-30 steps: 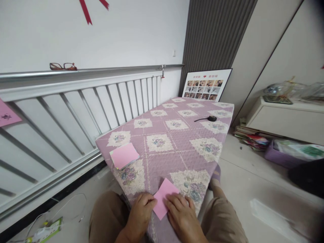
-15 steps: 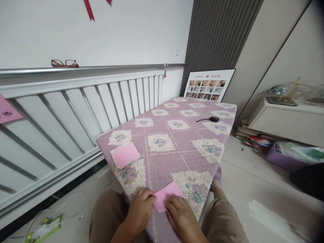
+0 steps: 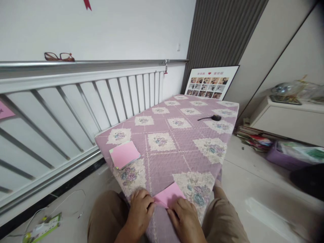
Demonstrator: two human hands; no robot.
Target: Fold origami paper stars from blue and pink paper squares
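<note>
A sheet of pink paper [image 3: 171, 193] lies on the cloth-covered table [image 3: 164, 162] close to me, its near edge folded or lifted. My left hand [image 3: 140, 210] pinches its left corner between thumb and fingers. On the near right edge rests my right hand [image 3: 184, 216], fingers bent together over the paper with the thumb at the fold. Farther off to the left sits a stack of pink paper [image 3: 125, 155], with pale and greenish edges showing beneath the top sheet.
A black tape measure [image 3: 216, 117] with a strap lies toward the far end. Along the left runs a white radiator [image 3: 76, 111] under a pipe carrying glasses [image 3: 59, 57]. A photo board [image 3: 210, 82] leans behind. A power strip [image 3: 43, 229] is on the floor.
The paper's near edge has come up into a fold, and my right hand has shifted slightly to the right and down. My left hand stays at the left corner. The view has tilted slightly.
</note>
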